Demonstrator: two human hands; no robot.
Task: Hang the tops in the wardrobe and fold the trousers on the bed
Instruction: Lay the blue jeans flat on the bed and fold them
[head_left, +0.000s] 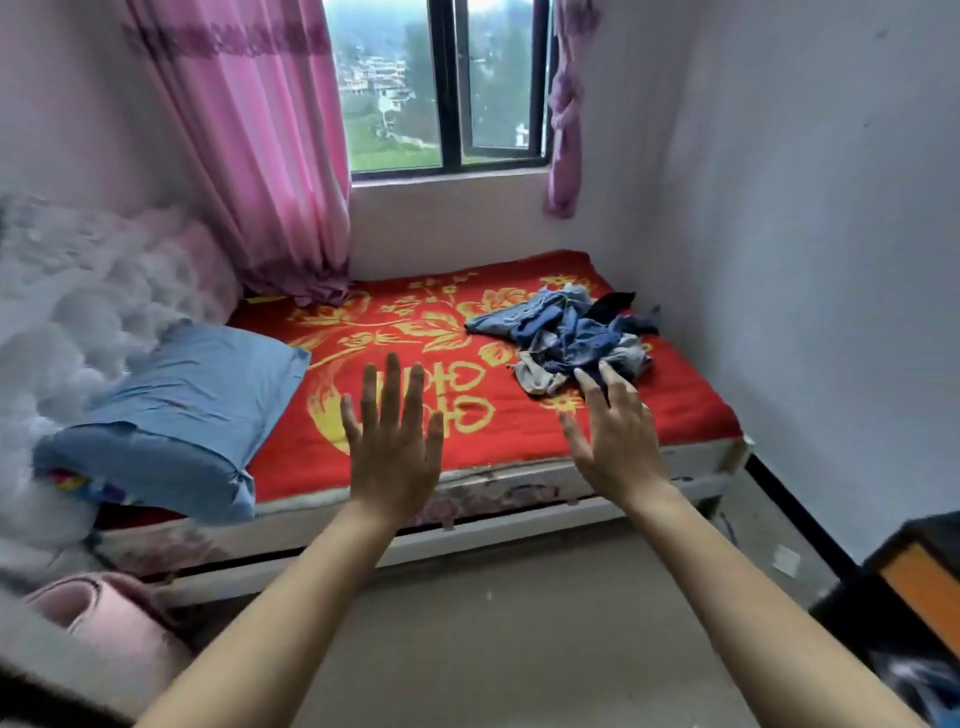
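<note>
From the head camera, the pile of clothes (569, 332) lies on the bed (519, 470), toward its right side, near the wall and well apart from the blue pillow (176, 410) at the left. It will likely handle as soft, limp cloth; nothing in it is fragile or slippery. The denim pieces should be somewhat weighty and a little stiff at the seams, and the thinner pieces light. Because the garments are tangled together, pulling one may drag the others along, so a sensible hold is a free edge on top, such as a waistband, hem or collar, lifted clear before shaking it out.

The pile looks crumpled and unsorted. Most of it is blue denim in lighter and darker shades; a pale grey piece spills out at the near left, and a black piece shows at the far side. Which pieces are tops and which trousers cannot be told from here. It rests on a red blanket (395, 322) with a yellow flower pattern.

The left hand (392, 441) is raised flat over the near edge of the bed, its fingers straight and slightly spread, holding nothing. The right hand (613, 436) stretches toward the pile, fingers straight and spread, also holding nothing. Its fingertips overlap the near edge of the pile in this view, but whether they touch it cannot be told. No wardrobe is in view.
</note>
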